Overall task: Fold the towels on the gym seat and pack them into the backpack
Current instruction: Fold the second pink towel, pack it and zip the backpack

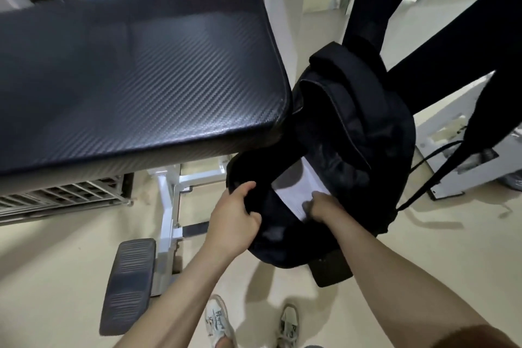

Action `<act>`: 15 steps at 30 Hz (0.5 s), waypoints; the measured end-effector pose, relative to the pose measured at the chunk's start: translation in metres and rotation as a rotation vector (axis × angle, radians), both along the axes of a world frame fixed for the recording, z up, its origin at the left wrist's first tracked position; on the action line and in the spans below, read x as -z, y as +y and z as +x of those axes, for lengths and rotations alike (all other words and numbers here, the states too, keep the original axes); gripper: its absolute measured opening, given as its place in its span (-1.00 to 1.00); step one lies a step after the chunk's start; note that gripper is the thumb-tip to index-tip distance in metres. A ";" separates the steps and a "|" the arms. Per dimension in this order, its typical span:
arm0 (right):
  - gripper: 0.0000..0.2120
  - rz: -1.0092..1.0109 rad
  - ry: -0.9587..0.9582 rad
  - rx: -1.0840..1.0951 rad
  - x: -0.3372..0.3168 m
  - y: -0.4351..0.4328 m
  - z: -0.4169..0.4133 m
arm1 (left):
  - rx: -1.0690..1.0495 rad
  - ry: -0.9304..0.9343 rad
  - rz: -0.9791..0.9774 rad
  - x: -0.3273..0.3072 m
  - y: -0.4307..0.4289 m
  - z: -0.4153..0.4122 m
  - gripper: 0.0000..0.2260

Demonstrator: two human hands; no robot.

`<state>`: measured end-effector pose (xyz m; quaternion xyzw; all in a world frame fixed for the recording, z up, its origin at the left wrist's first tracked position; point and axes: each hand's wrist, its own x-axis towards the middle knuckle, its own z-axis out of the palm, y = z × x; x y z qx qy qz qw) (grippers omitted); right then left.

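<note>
Beside the black gym seat (135,73), the backpack (367,121) stands open. Your left hand (234,215) grips its rim. Your right hand (324,206), fingers probably curled on the white towel (296,186), packs it inside; next, push it deeper.

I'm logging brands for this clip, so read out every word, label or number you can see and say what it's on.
Nothing here can be read.
shoes: dark scribbled marks, too blurred to read.
backpack: a pale patch on its near side, too blurred to tell whether it is a label.
seat: no text shows.
</note>
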<state>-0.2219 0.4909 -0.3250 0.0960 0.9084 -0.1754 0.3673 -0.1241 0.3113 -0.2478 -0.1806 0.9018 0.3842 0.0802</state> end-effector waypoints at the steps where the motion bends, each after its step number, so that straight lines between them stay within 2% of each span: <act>1: -0.57 -0.031 0.035 -0.018 -0.007 -0.005 0.004 | 0.035 -0.021 -0.047 0.000 -0.002 -0.001 -0.43; 4: -0.56 -0.244 0.205 -0.020 -0.044 -0.016 0.015 | 0.111 -0.107 -0.194 -0.006 -0.007 0.000 -0.53; 6: -0.63 -0.369 0.385 0.017 -0.074 -0.020 0.023 | 0.190 -0.181 -0.269 -0.015 -0.005 0.004 -0.59; 8: -0.64 -0.459 0.565 0.060 -0.104 -0.021 0.030 | 0.292 -0.177 -0.313 -0.031 0.004 0.010 -0.62; 11: -0.67 -0.601 0.744 0.102 -0.149 -0.017 0.034 | 0.385 0.119 -0.216 -0.071 0.027 0.017 -0.63; 15: -0.70 -0.688 0.954 0.067 -0.208 -0.010 0.033 | 0.298 0.525 0.010 -0.143 0.047 0.020 -0.73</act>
